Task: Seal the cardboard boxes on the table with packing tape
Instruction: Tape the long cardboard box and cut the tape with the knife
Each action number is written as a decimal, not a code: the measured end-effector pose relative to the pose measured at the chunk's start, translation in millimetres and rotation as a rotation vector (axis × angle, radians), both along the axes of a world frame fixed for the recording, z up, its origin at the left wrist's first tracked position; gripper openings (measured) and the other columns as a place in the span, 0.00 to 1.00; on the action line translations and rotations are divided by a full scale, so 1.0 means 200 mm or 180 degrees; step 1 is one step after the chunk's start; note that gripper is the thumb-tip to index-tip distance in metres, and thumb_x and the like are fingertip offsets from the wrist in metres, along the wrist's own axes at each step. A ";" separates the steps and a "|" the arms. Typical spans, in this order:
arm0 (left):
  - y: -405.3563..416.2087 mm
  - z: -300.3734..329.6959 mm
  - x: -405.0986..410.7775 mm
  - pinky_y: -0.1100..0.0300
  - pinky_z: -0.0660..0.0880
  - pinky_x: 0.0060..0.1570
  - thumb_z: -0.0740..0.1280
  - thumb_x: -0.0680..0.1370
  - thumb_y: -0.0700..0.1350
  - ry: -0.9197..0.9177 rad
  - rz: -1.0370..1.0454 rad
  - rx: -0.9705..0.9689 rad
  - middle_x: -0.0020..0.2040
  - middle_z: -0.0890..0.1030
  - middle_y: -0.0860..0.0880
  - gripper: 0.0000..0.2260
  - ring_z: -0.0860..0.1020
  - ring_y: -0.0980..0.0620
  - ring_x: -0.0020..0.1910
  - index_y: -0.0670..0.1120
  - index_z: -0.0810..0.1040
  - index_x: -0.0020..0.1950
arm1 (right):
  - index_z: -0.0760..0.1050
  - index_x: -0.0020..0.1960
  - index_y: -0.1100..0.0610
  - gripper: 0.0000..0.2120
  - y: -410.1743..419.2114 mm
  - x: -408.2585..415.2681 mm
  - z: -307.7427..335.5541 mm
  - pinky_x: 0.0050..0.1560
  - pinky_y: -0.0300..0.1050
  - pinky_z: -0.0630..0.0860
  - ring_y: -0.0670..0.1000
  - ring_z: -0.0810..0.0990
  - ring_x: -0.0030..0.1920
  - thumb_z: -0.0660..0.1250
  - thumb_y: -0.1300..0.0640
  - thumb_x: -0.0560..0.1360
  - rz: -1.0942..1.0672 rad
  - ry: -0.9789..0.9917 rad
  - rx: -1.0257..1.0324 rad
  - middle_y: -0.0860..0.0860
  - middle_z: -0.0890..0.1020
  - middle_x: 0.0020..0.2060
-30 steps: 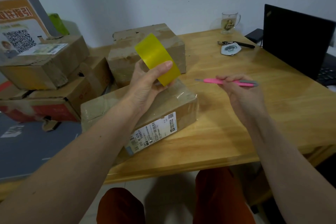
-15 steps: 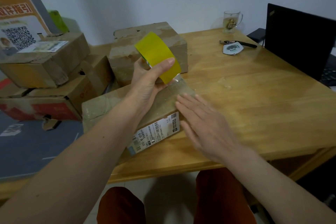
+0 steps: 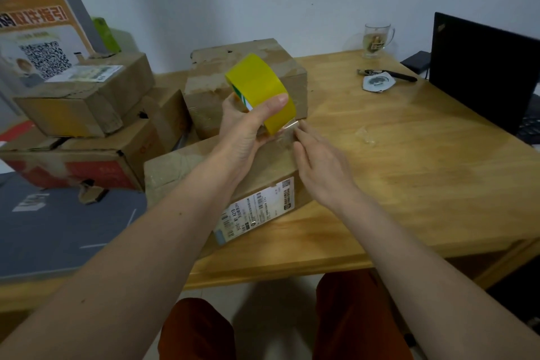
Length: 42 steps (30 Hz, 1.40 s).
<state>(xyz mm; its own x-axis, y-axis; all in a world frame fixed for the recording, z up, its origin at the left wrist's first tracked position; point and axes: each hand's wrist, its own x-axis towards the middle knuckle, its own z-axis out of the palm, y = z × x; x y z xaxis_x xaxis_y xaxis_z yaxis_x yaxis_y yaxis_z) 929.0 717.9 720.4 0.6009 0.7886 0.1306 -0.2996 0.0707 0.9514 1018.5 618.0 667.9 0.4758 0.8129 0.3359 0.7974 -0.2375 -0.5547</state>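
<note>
My left hand grips a yellow roll of packing tape, held tilted just above the nearest cardboard box. That box lies at the table's front edge with a white shipping label on its near side. A short clear tape end hangs from the roll at the box's top right edge. My right hand reaches in with straight fingers, its fingertips touching that tape end. A second, worn box stands behind the roll.
Stacked cardboard boxes sit to the left of the wooden table. A crumpled bit of clear tape lies mid-table. At the back right are a glass mug, keys with a white tag and a black laptop.
My right hand held a pink cutter a second ago; the cutter is gone from view. The hand moved left across the box and up to the tape end. The roll stayed almost still.
</note>
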 end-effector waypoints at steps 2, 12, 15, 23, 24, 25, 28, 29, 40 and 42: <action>-0.01 0.01 0.00 0.53 0.80 0.44 0.76 0.64 0.46 0.0043 0.0028 0.0017 0.53 0.81 0.47 0.39 0.83 0.49 0.48 0.40 0.66 0.72 | 0.63 0.75 0.56 0.21 -0.01 0.04 0.01 0.67 0.44 0.65 0.52 0.66 0.72 0.52 0.53 0.84 0.0073 0.0479 -0.0020 0.52 0.67 0.73; 0.14 0.09 -0.43 0.54 0.81 0.45 0.77 0.65 0.45 0.0087 0.0680 0.0436 0.63 0.78 0.47 0.40 0.82 0.46 0.57 0.46 0.63 0.73 | 0.55 0.77 0.44 0.27 0.14 0.20 0.13 0.60 0.47 0.72 0.51 0.71 0.63 0.59 0.48 0.81 0.0559 0.1885 -0.0552 0.46 0.65 0.70; 0.17 0.01 -0.61 0.49 0.81 0.54 0.79 0.63 0.48 0.0109 0.1049 0.0462 0.61 0.79 0.49 0.44 0.81 0.50 0.59 0.47 0.62 0.74 | 0.61 0.74 0.40 0.22 0.14 0.20 0.10 0.41 0.41 0.73 0.47 0.73 0.50 0.59 0.47 0.81 0.0442 0.2569 -0.0363 0.45 0.66 0.57; 0.09 -0.19 -0.69 0.62 0.73 0.61 0.82 0.63 0.52 0.0347 0.2471 0.0844 0.73 0.66 0.48 0.55 0.71 0.52 0.68 0.48 0.50 0.80 | 0.80 0.53 0.50 0.19 0.09 0.18 -0.01 0.43 0.48 0.77 0.52 0.86 0.44 0.65 0.37 0.74 0.0017 0.3731 0.0065 0.51 0.86 0.45; 0.09 -0.20 -0.67 0.64 0.73 0.61 0.82 0.65 0.49 0.0290 0.2594 0.0863 0.73 0.65 0.47 0.54 0.70 0.51 0.69 0.48 0.50 0.79 | 0.81 0.52 0.51 0.20 0.09 0.16 -0.03 0.44 0.48 0.77 0.52 0.85 0.45 0.64 0.36 0.74 -0.0209 0.3852 0.0325 0.51 0.86 0.45; 0.08 -0.20 -0.65 0.67 0.73 0.59 0.82 0.65 0.47 0.0205 0.2703 0.0843 0.73 0.64 0.47 0.53 0.69 0.51 0.69 0.47 0.50 0.79 | 0.82 0.51 0.51 0.21 0.10 0.13 -0.03 0.44 0.47 0.76 0.52 0.84 0.45 0.63 0.36 0.74 -0.0509 0.3908 0.0614 0.50 0.86 0.44; 0.08 -0.18 -0.61 0.77 0.73 0.47 0.82 0.67 0.45 -0.0186 0.2900 0.0482 0.71 0.64 0.49 0.52 0.71 0.53 0.65 0.47 0.50 0.80 | 0.80 0.43 0.52 0.15 0.14 0.07 0.01 0.37 0.43 0.69 0.47 0.76 0.41 0.59 0.45 0.76 -0.1490 0.3596 0.1515 0.46 0.81 0.40; 0.08 -0.16 -0.60 0.77 0.74 0.45 0.81 0.67 0.46 -0.0358 0.2932 0.0304 0.70 0.65 0.50 0.52 0.71 0.54 0.64 0.47 0.50 0.80 | 0.78 0.42 0.52 0.12 0.15 0.06 0.03 0.38 0.44 0.69 0.47 0.75 0.42 0.59 0.48 0.76 -0.1633 0.3393 0.1713 0.46 0.80 0.41; 0.01 -0.17 -0.53 0.56 0.74 0.65 0.82 0.65 0.49 -0.0116 0.2617 0.0477 0.73 0.64 0.48 0.55 0.70 0.51 0.69 0.49 0.48 0.80 | 0.81 0.51 0.59 0.16 0.00 -0.34 -0.14 0.73 0.63 0.56 0.54 0.78 0.58 0.57 0.52 0.78 0.0583 -0.1556 0.1414 0.54 0.82 0.54; 0.04 -0.16 -0.54 0.51 0.72 0.68 0.82 0.64 0.51 0.0129 0.2444 0.0648 0.73 0.64 0.48 0.56 0.69 0.51 0.70 0.49 0.48 0.80 | 0.82 0.49 0.60 0.16 -0.02 -0.34 -0.17 0.72 0.62 0.57 0.54 0.79 0.54 0.58 0.54 0.77 0.0604 -0.1488 0.1494 0.53 0.83 0.50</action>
<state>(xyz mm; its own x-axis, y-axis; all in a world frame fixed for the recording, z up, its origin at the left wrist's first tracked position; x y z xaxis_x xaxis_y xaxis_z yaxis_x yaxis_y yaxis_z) 820.3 725.3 689.2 -0.0937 0.9473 0.3064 -0.1589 -0.3180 0.9347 951.5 614.2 634.5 0.0589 0.5862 0.8080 0.9821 0.1112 -0.1522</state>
